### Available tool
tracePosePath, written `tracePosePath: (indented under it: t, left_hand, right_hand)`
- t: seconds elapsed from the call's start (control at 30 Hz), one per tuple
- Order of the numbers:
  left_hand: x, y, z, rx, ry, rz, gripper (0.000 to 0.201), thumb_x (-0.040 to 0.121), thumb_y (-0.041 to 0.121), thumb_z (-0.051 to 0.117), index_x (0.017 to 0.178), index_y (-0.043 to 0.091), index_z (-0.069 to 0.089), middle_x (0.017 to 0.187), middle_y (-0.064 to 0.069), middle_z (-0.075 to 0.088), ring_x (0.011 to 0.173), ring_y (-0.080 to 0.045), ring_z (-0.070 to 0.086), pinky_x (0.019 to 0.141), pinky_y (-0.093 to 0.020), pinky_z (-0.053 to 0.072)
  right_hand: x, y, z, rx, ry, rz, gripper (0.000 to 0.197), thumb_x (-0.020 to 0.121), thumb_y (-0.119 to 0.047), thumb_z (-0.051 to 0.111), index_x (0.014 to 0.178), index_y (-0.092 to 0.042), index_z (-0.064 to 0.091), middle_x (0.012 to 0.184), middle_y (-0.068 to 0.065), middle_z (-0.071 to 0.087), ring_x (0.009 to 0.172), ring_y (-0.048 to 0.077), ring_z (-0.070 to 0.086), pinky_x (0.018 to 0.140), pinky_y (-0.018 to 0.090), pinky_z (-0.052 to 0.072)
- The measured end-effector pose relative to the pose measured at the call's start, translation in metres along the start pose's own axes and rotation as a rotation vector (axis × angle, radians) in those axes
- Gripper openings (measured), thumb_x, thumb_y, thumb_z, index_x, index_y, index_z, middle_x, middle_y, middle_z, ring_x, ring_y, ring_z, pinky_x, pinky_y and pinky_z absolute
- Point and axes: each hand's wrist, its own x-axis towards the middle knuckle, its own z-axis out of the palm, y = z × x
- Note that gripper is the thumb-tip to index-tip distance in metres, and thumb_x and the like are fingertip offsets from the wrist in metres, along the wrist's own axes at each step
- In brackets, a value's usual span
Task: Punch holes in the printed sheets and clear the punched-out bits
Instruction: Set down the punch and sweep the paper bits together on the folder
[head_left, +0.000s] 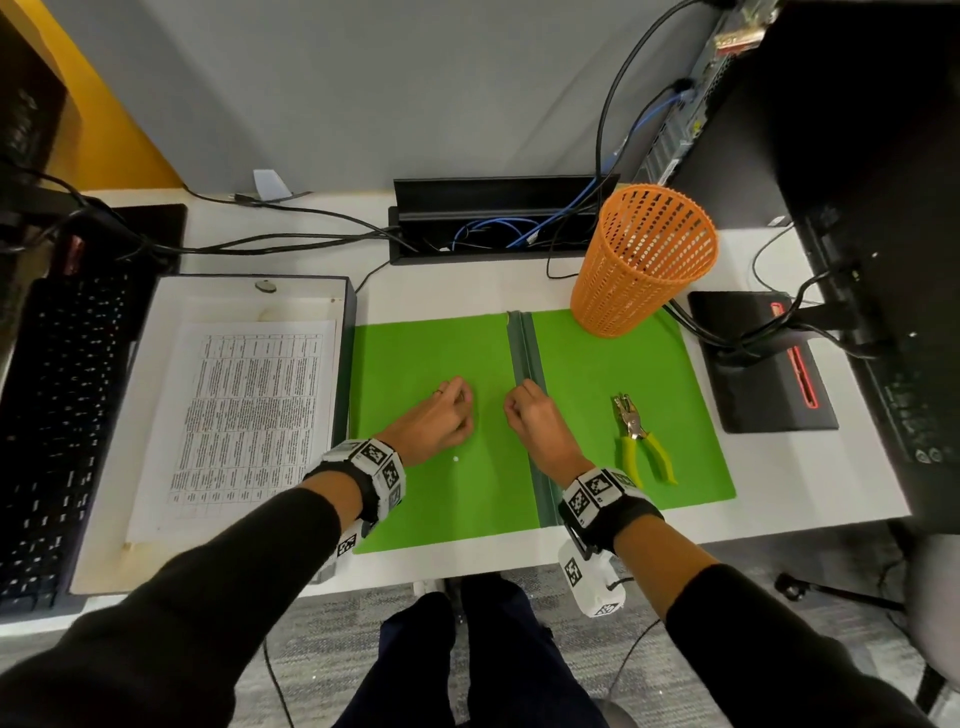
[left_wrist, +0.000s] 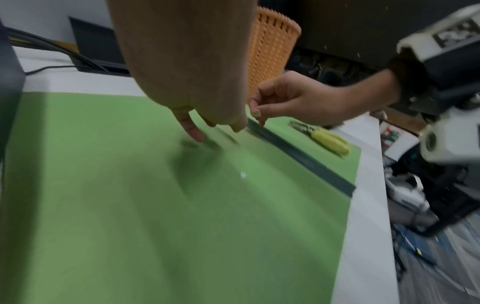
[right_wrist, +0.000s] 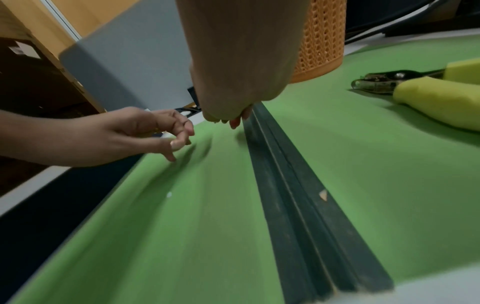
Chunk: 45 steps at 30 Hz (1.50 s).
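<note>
Your left hand (head_left: 441, 415) hovers mid-frame over the open green folder (head_left: 415, 509), fingers loosely curled, one fingertip down; whether it pinches anything, you cannot tell. Your right hand (head_left: 530, 415) pinches thumb to finger above the dark spine (right_wrist: 298, 205). One small white punched-out dot (head_left: 455, 459) lies below your left hand. The yellow-handled metal hole punch (head_left: 641, 441) rests right; the printed sheets (head_left: 244, 421) sit in the white tray (head_left: 104, 467) at left.

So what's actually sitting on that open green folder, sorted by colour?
Orange: 1, the mesh basket
Yellow-handled: 1, the hole punch
White: 1, a punched-out bit
Total: 3 things, apart from the two hands, on the green folder.
</note>
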Motion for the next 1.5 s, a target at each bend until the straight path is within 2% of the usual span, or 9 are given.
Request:
tracePosePath:
  t: [0.17, 0.43, 0.6, 0.77, 0.9, 1.1, 1.2, 1.33, 1.5]
  left_hand:
    - [0.041, 0.009, -0.058, -0.185, 0.195, -0.054, 0.007, 0.092, 0.005, 0.043, 0.09, 0.007, 0.049, 0.096, -0.005, 0.048, 0.089, -0.018, 0.046, 0.085, -0.034, 0.044]
    - [0.153, 0.072, -0.153, -0.181, 0.399, 0.149, 0.011, 0.096, 0.01, 0.046, 0.089, 0.004, 0.052, 0.092, -0.01, 0.051, 0.084, -0.019, 0.045, 0.077, -0.027, 0.037]
    - [0.207, 0.105, -0.154, -0.146, 0.332, 0.193, 0.007, 0.091, 0.01, 0.051, 0.088, 0.005, 0.054, 0.09, -0.009, 0.053, 0.083, -0.019, 0.047, 0.076, -0.034, 0.041]
    - [0.229, 0.114, -0.144, -0.094, 0.272, 0.166, 0.006, 0.084, 0.006, 0.056, 0.079, 0.005, 0.056, 0.082, -0.01, 0.059, 0.077, -0.017, 0.049, 0.073, -0.037, 0.045]
    - [0.236, 0.111, -0.141, -0.078, 0.263, 0.094, 0.013, 0.077, 0.005, 0.065, 0.075, 0.012, 0.054, 0.078, -0.002, 0.058, 0.074, -0.02, 0.057, 0.07, -0.043, 0.05]
    - [0.237, 0.108, -0.147, -0.081, 0.306, 0.046, 0.026, 0.072, 0.006, 0.075, 0.078, 0.014, 0.052, 0.075, 0.001, 0.06, 0.069, -0.015, 0.061, 0.068, -0.038, 0.055]
    - [0.237, 0.107, -0.146, -0.098, 0.32, 0.062, 0.019, 0.079, 0.004, 0.069, 0.086, 0.014, 0.055, 0.077, -0.001, 0.064, 0.076, -0.015, 0.062, 0.073, -0.038, 0.055]
    - [0.24, 0.106, -0.141, -0.086, 0.341, 0.1, 0.009, 0.087, 0.007, 0.06, 0.093, 0.014, 0.059, 0.081, -0.003, 0.067, 0.08, -0.018, 0.062, 0.076, -0.042, 0.054]
    - [0.24, 0.106, -0.137, -0.044, 0.367, 0.142, 0.016, 0.082, 0.006, 0.063, 0.094, 0.016, 0.057, 0.096, 0.001, 0.063, 0.09, -0.018, 0.061, 0.079, -0.042, 0.052]
  right_hand:
    - [0.023, -0.024, -0.045, 0.077, 0.131, -0.052, 0.007, 0.088, 0.003, 0.05, 0.09, 0.004, 0.056, 0.09, 0.02, 0.053, 0.076, 0.028, 0.052, 0.066, 0.037, 0.042]
    - [0.062, 0.003, -0.184, 0.136, 0.592, 0.086, 0.005, 0.09, -0.003, 0.05, 0.086, -0.002, 0.053, 0.087, 0.004, 0.045, 0.075, 0.011, 0.04, 0.065, 0.015, 0.031]
    - [0.076, 0.047, -0.226, 0.025, 0.467, 0.18, 0.003, 0.083, -0.003, 0.058, 0.083, -0.003, 0.061, 0.083, 0.005, 0.053, 0.068, 0.013, 0.046, 0.06, 0.009, 0.034]
    - [0.085, 0.067, -0.232, -0.002, 0.38, 0.201, 0.007, 0.07, -0.002, 0.063, 0.064, -0.002, 0.059, 0.062, 0.015, 0.062, 0.055, 0.017, 0.048, 0.055, 0.029, 0.038]
    - [0.087, 0.071, -0.231, 0.046, 0.35, 0.179, 0.016, 0.066, 0.0, 0.07, 0.059, -0.009, 0.059, 0.055, 0.003, 0.057, 0.048, 0.008, 0.045, 0.049, 0.008, 0.036]
    - [0.09, 0.073, -0.228, 0.056, 0.33, 0.205, 0.011, 0.065, 0.0, 0.076, 0.067, -0.007, 0.067, 0.064, 0.0, 0.063, 0.054, -0.004, 0.049, 0.055, 0.0, 0.038]
    - [0.091, 0.073, -0.228, 0.026, 0.31, 0.199, 0.006, 0.071, -0.002, 0.072, 0.074, -0.007, 0.072, 0.072, 0.007, 0.07, 0.059, 0.005, 0.056, 0.064, 0.008, 0.045]
    - [0.091, 0.078, -0.225, -0.016, 0.341, 0.246, 0.016, 0.081, -0.004, 0.06, 0.086, -0.016, 0.07, 0.074, 0.004, 0.072, 0.071, 0.02, 0.065, 0.079, 0.046, 0.051]
    - [0.086, 0.076, -0.227, 0.05, 0.399, 0.261, 0.023, 0.073, -0.01, 0.071, 0.08, -0.026, 0.056, 0.062, -0.009, 0.065, 0.065, 0.011, 0.066, 0.08, 0.042, 0.051]
